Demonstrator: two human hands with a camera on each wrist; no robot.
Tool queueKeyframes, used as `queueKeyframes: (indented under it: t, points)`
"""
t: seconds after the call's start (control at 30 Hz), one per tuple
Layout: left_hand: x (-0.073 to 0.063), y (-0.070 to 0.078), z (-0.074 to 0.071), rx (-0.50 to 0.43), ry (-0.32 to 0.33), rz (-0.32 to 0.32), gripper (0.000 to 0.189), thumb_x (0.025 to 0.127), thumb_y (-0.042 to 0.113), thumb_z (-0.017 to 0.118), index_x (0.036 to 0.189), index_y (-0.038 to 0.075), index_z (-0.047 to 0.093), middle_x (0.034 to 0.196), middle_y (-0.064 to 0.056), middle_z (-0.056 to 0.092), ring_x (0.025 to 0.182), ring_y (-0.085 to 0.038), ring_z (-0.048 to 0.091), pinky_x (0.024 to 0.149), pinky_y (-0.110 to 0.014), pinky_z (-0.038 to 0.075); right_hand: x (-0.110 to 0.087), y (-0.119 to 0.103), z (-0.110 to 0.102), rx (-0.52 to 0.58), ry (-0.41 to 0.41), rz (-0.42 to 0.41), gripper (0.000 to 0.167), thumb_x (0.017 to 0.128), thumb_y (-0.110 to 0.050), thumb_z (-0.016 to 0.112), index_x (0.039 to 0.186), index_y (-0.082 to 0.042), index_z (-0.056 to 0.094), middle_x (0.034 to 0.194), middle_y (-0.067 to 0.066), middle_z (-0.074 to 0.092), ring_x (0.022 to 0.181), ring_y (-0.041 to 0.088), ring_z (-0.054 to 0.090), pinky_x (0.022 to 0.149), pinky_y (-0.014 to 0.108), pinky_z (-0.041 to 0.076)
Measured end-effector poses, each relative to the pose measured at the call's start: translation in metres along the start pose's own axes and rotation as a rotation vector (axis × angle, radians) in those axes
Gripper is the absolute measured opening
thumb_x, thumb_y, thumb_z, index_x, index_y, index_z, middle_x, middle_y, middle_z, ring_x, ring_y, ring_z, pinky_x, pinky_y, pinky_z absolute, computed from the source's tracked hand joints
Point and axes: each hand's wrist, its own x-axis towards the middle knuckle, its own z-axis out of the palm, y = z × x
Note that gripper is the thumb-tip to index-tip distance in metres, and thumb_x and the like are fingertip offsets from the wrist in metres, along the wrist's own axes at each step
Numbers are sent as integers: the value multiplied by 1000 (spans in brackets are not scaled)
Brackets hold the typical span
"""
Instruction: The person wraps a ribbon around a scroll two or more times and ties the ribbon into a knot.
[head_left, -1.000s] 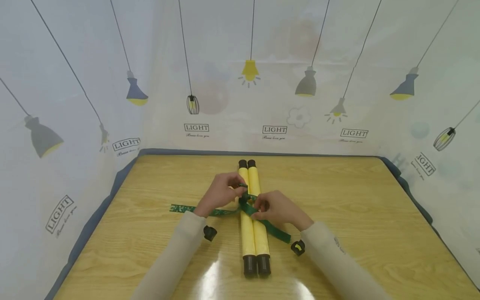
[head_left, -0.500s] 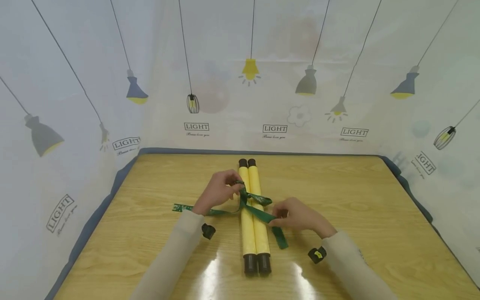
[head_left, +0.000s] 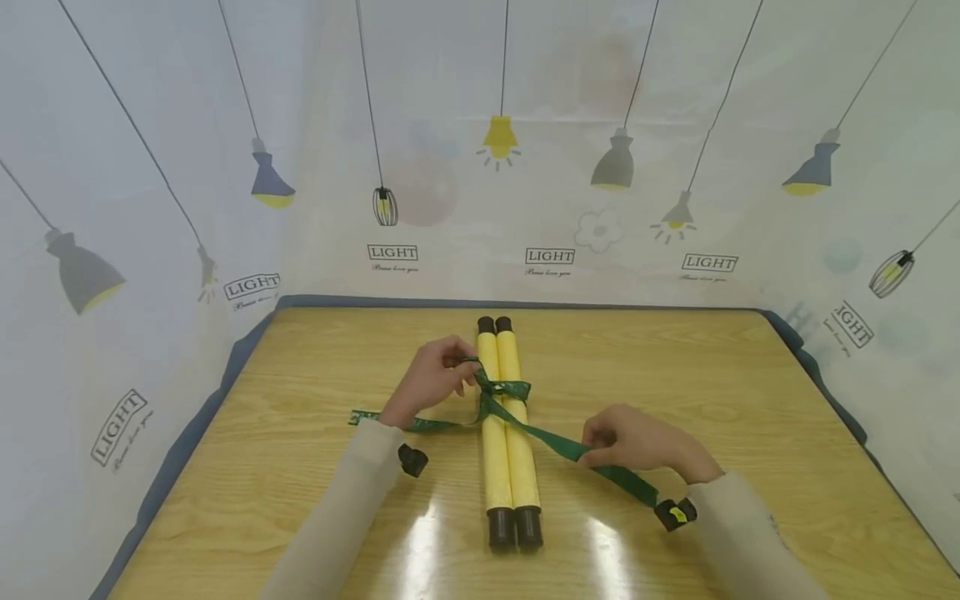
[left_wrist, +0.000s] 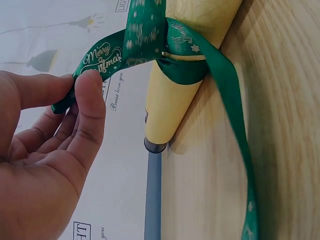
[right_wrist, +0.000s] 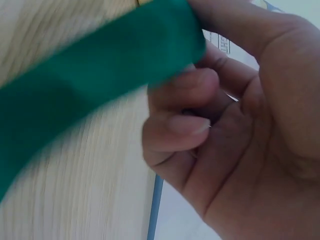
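Note:
Two yellow tubes [head_left: 519,467] with black end caps lie side by side on the table, pointing away from me. A green ribbon [head_left: 551,439] with white "Merry Christmas" print is tied around their middle, with a loop lying over the right tube. Thumb and index finger of my left hand [head_left: 435,375] pinch a folded part of the ribbon left of the knot, plain in the left wrist view. To the right of the tubes, my right hand [head_left: 637,437] pinches one ribbon tail and stretches it from the knot. The other tail [head_left: 367,417] runs out left beneath my left wrist.
The wooden table [head_left: 300,350] has a blue-grey edge at the back and sides. A white curtain [head_left: 450,167] printed with lamps and lettering encloses it. Black wrist cameras [head_left: 675,514] sit on both wrists.
My right hand has moved right and toward me from the knot, drawing the ribbon tail out straight. My left hand has shifted slightly left, still pinching its part. The tubes stay put.

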Motion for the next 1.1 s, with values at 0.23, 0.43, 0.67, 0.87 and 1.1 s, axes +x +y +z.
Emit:
queueKeyframes:
  t: [0.23,0.43,0.67,0.87,1.1]
  points:
    - [2,-7,-3,-24,26,-21,10,101,13,66,108,6,65,96,-14,71,94,-49,68,77,-59,58,-16,6,-5,16,-59,42,20,92,-29,77,81,-16,67,67,-11,51,58,1,43,56,21,40]
    - [2,-17,-7,-36,64,-74,11,102,14,65,108,6,66,101,-12,71,95,-46,69,73,-46,61,-24,7,-5,26,-97,98,21,93,-29,77,82,-15,66,67,-10,50,59,2,43,58,22,40]
    - [2,-30,-8,-45,89,-129,14,102,16,66,109,5,66,102,-10,71,94,-41,70,68,-38,59,-28,10,-6,33,-118,134,19,91,-27,78,83,-14,67,70,-9,56,60,4,46,58,23,42]
    - [1,-31,-8,16,47,-135,15,102,22,65,110,9,67,103,-14,70,91,-38,69,69,-45,57,-25,12,-7,-45,-72,198,15,90,-33,79,94,-20,71,90,-7,69,80,10,61,71,32,52]
    - [-5,-17,-8,160,46,-71,20,101,29,67,117,16,68,116,-6,68,107,-26,63,80,-38,55,-8,4,-14,-67,-13,164,19,96,-31,73,105,-15,72,97,-4,70,89,13,63,78,37,53]
